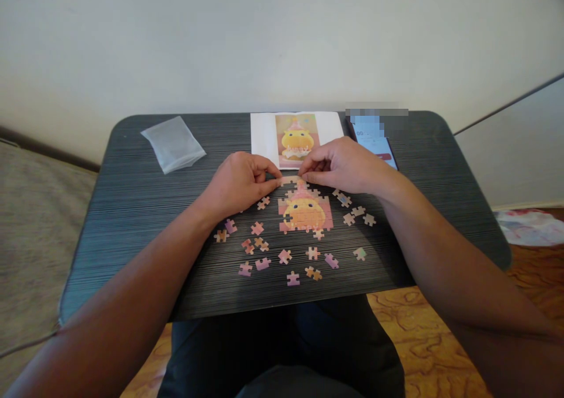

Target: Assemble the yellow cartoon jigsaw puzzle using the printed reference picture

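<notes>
A partly joined jigsaw puzzle [304,213] lies mid-table, showing a yellow animal in a pink hat. At its top edge is a short pale strip of puzzle pieces [289,180]. My left hand [242,180] pinches the strip's left end between thumb and forefinger. From the other side, my right hand [341,166] is closed with its fingertips on the strip's right end; the fingers partly hide what they grip. Several loose pieces lie around the puzzle, among them a purple piece [332,261] and a pink piece [257,228].
Behind the puzzle lies a white sheet with a reference picture [297,141]. A phone [374,145] rests at the back right, partly behind my right hand. A clear plastic bag [174,145] is at the back left. The dark table [118,221] stands against a pale wall.
</notes>
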Available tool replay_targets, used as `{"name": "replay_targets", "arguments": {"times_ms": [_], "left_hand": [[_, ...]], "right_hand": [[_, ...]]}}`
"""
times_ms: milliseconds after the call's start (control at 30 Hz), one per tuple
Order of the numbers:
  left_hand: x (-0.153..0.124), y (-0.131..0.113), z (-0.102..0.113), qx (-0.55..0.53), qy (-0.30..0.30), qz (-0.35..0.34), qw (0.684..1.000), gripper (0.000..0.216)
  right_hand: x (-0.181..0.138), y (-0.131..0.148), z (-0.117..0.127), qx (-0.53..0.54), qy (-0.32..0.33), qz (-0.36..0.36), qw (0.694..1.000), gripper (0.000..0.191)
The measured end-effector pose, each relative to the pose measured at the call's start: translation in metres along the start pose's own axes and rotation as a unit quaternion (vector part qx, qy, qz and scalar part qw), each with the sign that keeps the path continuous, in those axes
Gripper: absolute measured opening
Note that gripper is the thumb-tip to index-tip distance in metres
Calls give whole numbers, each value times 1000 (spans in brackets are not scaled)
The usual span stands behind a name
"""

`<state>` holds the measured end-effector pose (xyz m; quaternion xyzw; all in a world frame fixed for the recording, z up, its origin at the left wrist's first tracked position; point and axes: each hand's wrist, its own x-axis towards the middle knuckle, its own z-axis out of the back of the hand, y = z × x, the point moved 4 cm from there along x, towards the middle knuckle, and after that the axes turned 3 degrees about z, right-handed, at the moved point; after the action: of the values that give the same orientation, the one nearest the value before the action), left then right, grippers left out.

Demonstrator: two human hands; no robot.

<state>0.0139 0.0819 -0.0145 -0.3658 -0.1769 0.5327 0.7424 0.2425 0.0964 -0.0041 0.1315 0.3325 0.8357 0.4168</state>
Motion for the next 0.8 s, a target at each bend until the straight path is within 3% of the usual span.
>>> {"name": "replay_targets", "arguments": {"times_ms": [300,600,800], "left_hand": [[0,3,1,-15,2,2,1000,23],[-1,7,3,-49,11,-10,999,23],[0,16,4,-76,10,-22,997,27]], "right_hand": [[-2,3,4,16,-12,-15,1000,17],[-9,0,23,51,-95,-16,994,16],[-27,-2,47,27,-37,-25,999,26]]}}
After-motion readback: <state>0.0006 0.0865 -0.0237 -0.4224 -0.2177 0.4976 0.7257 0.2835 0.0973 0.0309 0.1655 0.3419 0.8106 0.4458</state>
